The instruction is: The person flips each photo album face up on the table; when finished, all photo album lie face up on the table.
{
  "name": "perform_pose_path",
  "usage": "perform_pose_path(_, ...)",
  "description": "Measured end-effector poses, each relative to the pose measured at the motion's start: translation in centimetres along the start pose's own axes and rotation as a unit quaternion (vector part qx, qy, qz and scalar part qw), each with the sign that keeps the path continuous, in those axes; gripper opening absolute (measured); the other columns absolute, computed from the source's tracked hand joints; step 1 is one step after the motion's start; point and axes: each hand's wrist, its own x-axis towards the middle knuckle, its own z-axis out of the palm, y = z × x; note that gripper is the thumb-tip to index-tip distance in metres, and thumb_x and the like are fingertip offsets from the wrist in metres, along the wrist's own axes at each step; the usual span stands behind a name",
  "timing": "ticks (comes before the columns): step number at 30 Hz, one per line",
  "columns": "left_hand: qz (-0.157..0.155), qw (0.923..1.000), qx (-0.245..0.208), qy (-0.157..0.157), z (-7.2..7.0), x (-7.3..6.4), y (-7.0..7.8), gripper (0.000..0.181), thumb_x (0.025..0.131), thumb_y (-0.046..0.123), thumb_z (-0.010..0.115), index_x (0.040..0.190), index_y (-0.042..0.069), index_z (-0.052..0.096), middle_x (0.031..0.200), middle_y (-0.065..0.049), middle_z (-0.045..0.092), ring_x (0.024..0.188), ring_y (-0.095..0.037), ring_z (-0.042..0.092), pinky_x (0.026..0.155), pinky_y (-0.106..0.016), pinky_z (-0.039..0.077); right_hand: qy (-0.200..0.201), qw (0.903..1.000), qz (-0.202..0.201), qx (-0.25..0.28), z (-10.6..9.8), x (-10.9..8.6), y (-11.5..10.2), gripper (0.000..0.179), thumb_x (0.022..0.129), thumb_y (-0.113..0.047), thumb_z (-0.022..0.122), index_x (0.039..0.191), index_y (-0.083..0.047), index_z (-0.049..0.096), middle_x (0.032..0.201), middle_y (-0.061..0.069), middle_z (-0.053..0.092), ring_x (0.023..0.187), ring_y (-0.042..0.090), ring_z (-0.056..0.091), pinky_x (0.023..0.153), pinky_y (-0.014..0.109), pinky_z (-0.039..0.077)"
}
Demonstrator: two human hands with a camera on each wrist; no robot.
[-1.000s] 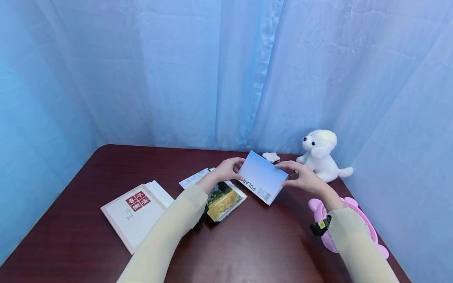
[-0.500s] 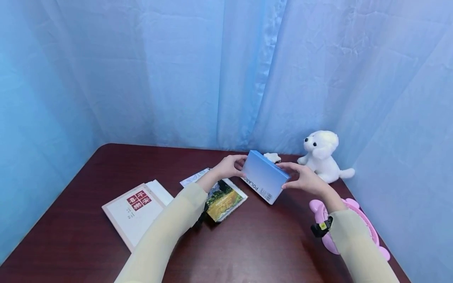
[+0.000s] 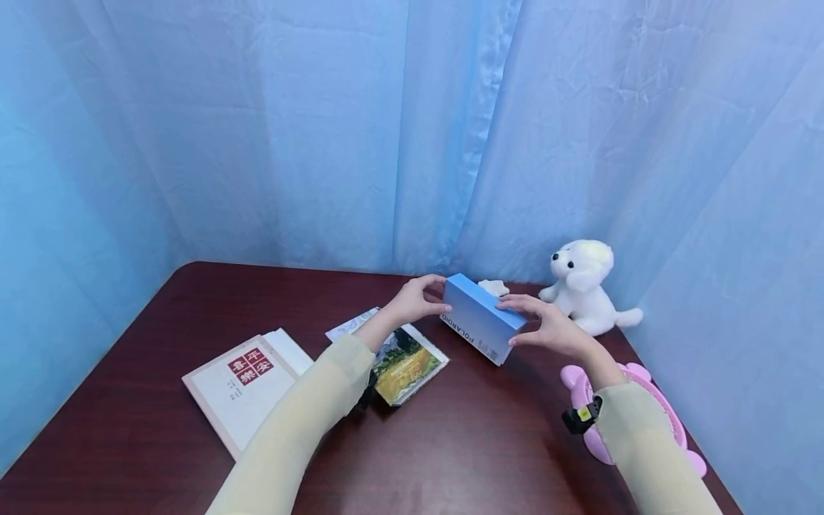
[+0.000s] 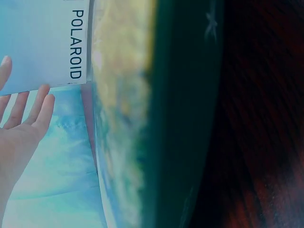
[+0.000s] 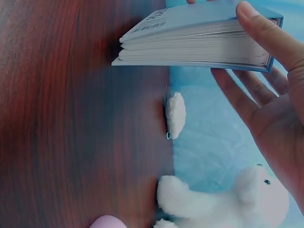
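Between both hands stands a blue photo album (image 3: 473, 325) marked POLAROID, spine up and tilted, its page edges showing in the right wrist view. My left hand (image 3: 412, 302) pinches its left end, with thumb on the near cover and fingers behind. At the other end, my right hand (image 3: 553, 327) grips it the same way, the right thumb (image 5: 266, 31) near the spine corner. Whether the lower edge touches the table is hard to tell. Under my left forearm lies a book with a painted landscape cover (image 3: 408, 365), blurred close up in the left wrist view.
A cream book with red characters (image 3: 247, 386) lies at the left on the dark wooden table (image 3: 463, 458). Behind the album is a small white star-shaped item (image 3: 493, 287). A white plush dog (image 3: 582, 286) and a pink bear-shaped object (image 3: 676, 422) stand at the right. Curtains (image 3: 322, 143) hang behind.
The album has tipped up between my hands: its cover faced upward before, and now the blue spine shows on top. Both hands have turned slightly with it. The other things stay put.
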Motion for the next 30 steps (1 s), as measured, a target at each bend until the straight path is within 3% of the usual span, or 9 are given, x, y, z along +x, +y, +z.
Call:
perform_pose_path(4,-0.005,0.9997,0.017,0.016,-0.1,-0.1,-0.1,0.055,0.085,0.030,0.072,0.132,0.010,0.051,0.125,-0.007,0.056,0.112,-0.024,0.057,0.083,-0.034,0.052,-0.008,0.9995,0.010,-0.027,0.4,-0.1,1.4,0.063,0.075,-0.022,0.080,0.132,-0.016,0.055,0.139,0.008,0.049,0.120,0.022,0.048,0.087,0.028,0.048)
perform_pose_path(7,-0.012,0.9994,0.020,0.025,-0.1,-0.3,0.0,0.049,0.085,0.034,0.070,0.126,0.011,0.055,0.121,-0.005,0.058,0.110,-0.022,0.057,0.084,-0.034,0.051,-0.016,0.9990,0.019,-0.036,0.5,-0.1,0.2,0.062,0.076,-0.024,0.080,0.132,-0.016,0.055,0.137,0.005,0.052,0.117,0.022,0.050,0.087,0.030,0.047)
perform_pose_path(11,-0.022,0.9994,0.005,0.028,-0.3,-0.4,0.0,0.043,0.088,0.039,0.066,0.120,0.012,0.058,0.111,-0.005,0.062,0.102,-0.026,0.061,0.080,-0.035,0.052,-0.027,0.9983,0.023,-0.046,0.6,-0.1,-1.4,0.059,0.077,-0.016,0.079,0.130,-0.009,0.056,0.138,0.012,0.049,0.120,0.028,0.049,0.088,0.030,0.046)
perform_pose_path(16,-0.024,0.9992,-0.015,0.026,-0.6,-0.6,-0.3,0.034,0.091,0.039,0.062,0.110,0.012,0.058,0.099,-0.007,0.065,0.098,-0.034,0.063,0.075,-0.036,0.053,-0.037,0.9984,0.022,-0.037,1.5,0.3,0.7,0.058,0.079,-0.022,0.077,0.132,-0.017,0.055,0.143,0.009,0.044,0.129,0.027,0.042,0.092,0.037,0.046)
perform_pose_path(21,-0.024,0.9992,-0.025,0.021,-0.9,-0.8,-0.7,0.031,0.092,0.034,0.061,0.111,0.010,0.058,0.105,-0.011,0.064,0.099,-0.033,0.063,0.083,-0.044,0.052,-0.051,0.9984,0.007,-0.021,2.0,0.7,1.2,0.057,0.080,-0.031,0.076,0.132,-0.027,0.055,0.143,0.000,0.044,0.130,0.017,0.041,0.094,0.042,0.046)
perform_pose_path(26,-0.019,0.9998,0.004,0.009,-0.9,-1.0,-1.1,0.032,0.091,0.030,0.063,0.116,0.011,0.058,0.115,-0.007,0.059,0.102,-0.020,0.059,0.086,-0.036,0.050,-0.059,0.9981,-0.007,0.014,2.8,1.0,1.5,0.067,0.075,-0.033,0.080,0.135,-0.023,0.052,0.140,-0.002,0.048,0.123,0.016,0.048,0.091,0.035,0.049)
perform_pose_path(30,-0.028,0.9995,0.011,-0.006,-0.8,-1.2,-1.2,0.032,0.091,0.028,0.064,0.117,0.011,0.057,0.115,-0.005,0.059,0.104,-0.019,0.058,0.085,-0.032,0.049,-0.044,0.9988,-0.012,-0.016,3.4,1.0,2.0,0.077,0.069,-0.041,0.082,0.136,-0.023,0.050,0.137,-0.007,0.051,0.121,0.015,0.050,0.089,0.037,0.050)
